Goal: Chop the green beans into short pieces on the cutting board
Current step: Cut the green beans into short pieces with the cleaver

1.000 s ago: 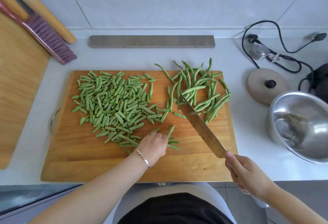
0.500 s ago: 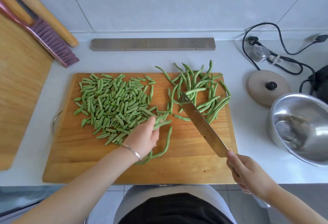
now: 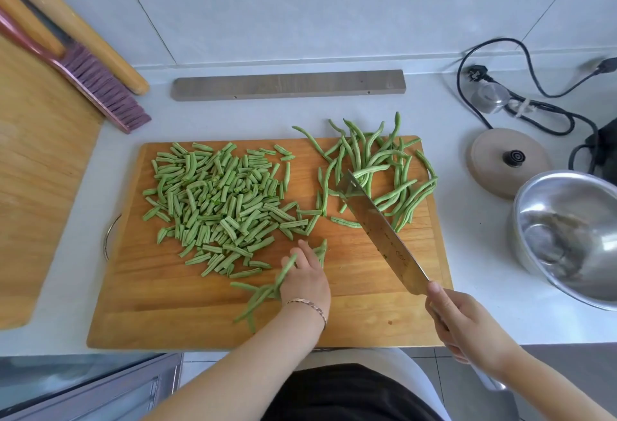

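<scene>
- Beans (image 3: 355, 150) lay whole at the cutting board's (image 3: 160, 317) right, cut pieces (image 3: 217, 200) heaped left.
- Left hand (image 3: 305, 282) gripped a small bunch (image 3: 258, 299) near the front edge.
- Right hand (image 3: 464, 324) gripped the knife (image 3: 384, 237), tip among whole beans.

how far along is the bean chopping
Done: a big pile of short pieces covers the left of the cutting board. In hand: the left hand holds a small bunch of long beans near the front edge; the right hand grips the knife, tip among the whole beans. Left: that bunch and the whole beans at the back right.
</scene>
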`<state>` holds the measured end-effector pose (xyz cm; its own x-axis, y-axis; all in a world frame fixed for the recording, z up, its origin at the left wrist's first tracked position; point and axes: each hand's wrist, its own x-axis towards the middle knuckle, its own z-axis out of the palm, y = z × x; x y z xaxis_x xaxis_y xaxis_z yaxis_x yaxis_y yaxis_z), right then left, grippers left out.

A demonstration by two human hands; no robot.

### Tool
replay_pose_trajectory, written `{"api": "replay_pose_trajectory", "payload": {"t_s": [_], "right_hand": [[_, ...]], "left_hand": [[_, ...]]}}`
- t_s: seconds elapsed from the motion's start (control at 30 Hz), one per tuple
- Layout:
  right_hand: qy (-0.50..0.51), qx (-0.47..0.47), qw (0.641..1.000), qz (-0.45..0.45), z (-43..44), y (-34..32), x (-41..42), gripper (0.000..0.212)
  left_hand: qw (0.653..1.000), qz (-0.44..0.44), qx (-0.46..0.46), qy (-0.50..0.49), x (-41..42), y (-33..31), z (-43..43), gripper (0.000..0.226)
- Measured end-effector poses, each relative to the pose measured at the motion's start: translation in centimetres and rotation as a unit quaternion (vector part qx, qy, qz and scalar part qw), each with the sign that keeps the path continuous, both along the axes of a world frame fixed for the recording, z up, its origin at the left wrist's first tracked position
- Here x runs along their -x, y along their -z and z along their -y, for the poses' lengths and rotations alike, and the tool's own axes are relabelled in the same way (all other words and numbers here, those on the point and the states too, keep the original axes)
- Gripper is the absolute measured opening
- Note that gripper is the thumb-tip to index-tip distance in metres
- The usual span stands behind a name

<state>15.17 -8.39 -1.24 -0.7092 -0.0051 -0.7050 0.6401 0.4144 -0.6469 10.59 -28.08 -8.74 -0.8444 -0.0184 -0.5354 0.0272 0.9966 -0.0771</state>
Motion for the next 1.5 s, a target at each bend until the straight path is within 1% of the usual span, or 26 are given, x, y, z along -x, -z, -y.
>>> {"api": "replay_pose_trajectory", "payload": {"t_s": [0.07,0.13,0.23,0.27,0.3,0.37,0.43,0.5,0.57,0.6,0.67,0.83,0.93,1.03,1.13,1.27,1.37,1.47,1.5], "right_hand": [[0.001,0.001,1.0,0.0,0.1,0.1,0.0,0.051],[0.001,0.007,1.0,0.004,0.2,0.3,0.0,0.051],[0.0,0.016,1.0,0.008,0.2,0.3,0.1,0.052],[-0.003,0.019,1.0,0.009,0.2,0.3,0.2,0.052],[-0.006,0.02,1.0,0.011,0.1,0.2,0.2,0.052],[-0.014,0.021,1.0,0.014,0.1,0.1,0.3,0.052],[-0.026,0.025,0.999,0.029,0.0,0.1,0.4,0.052],[-0.042,0.033,0.997,0.054,-0.1,0.1,0.5,0.052],[-0.067,0.033,0.995,0.073,-0.2,-0.1,0.6,0.052],[-0.081,0.028,0.993,0.079,-0.2,-0.2,0.7,0.052],[-0.114,0.011,0.99,0.081,-0.3,-0.4,1.0,0.052],[-0.168,-0.022,0.982,0.088,-0.2,-0.9,1.7,0.052],[-0.186,-0.038,0.977,0.093,-0.2,-0.9,2.0,0.053],[-0.209,-0.057,0.971,0.101,-0.3,-0.8,2.1,0.056],[-0.244,-0.094,0.961,0.093,-0.5,-0.6,2.1,0.066],[-0.253,-0.12,0.954,0.108,-0.3,-0.3,2.3,0.061],[-0.278,-0.16,0.945,0.066,0.5,0.6,2.4,0.059],[-0.285,-0.165,0.944,0.036,1.3,1.7,1.8,0.056],[-0.283,-0.167,0.944,0.028,1.3,2.2,1.4,0.06]], "left_hand": [[1.0,-0.003,-0.014,-0.012,-0.4,-0.1,-0.2,0.072],[0.999,-0.04,-0.026,0.019,-0.8,-0.4,-0.2,0.069],[0.994,-0.075,-0.007,0.076,-1.2,0.1,1.1,0.08],[0.993,-0.077,-0.006,0.09,-1.3,0.2,1.5,0.08],[0.993,-0.067,0.001,0.093,-1.5,0.2,1.7,0.078],[0.996,-0.017,0.038,0.082,-1.6,-0.5,2.2,0.078],[0.991,-0.047,0.074,0.102,-2.1,0.1,2.5,0.07],[0.985,-0.098,0.085,0.113,-2.4,-0.1,3.0,0.064],[0.985,-0.113,0.033,0.127,-2.4,0.4,3.7,0.054],[0.982,-0.142,0.003,0.125,-2.0,0.8,3.8,0.053],[0.975,-0.186,-0.02,0.123,-0.9,1.3,3.8,0.054],[0.965,-0.222,-0.078,0.118,0.2,1.9,3.8,0.066],[0.952,-0.248,-0.125,0.13,0.0,2.3,4.3,0.063],[0.945,-0.252,-0.159,0.133,-0.3,2.6,4.7,0.053],[0.947,-0.24,-0.182,0.113,-0.1,2.6,4.5,0.045],[0.952,-0.22,-0.19,0.095,0.1,2.6,4.4,0.039],[0.951,-0.229,-0.195,0.077,0.1,2.9,4.4,0.035],[0.947,-0.236,-0.205,0.07,-0.1,2.9,4.4,0.033],[0.947,-0.238,-0.208,0.067,-0.2,2.9,4.4,0.032]]}}
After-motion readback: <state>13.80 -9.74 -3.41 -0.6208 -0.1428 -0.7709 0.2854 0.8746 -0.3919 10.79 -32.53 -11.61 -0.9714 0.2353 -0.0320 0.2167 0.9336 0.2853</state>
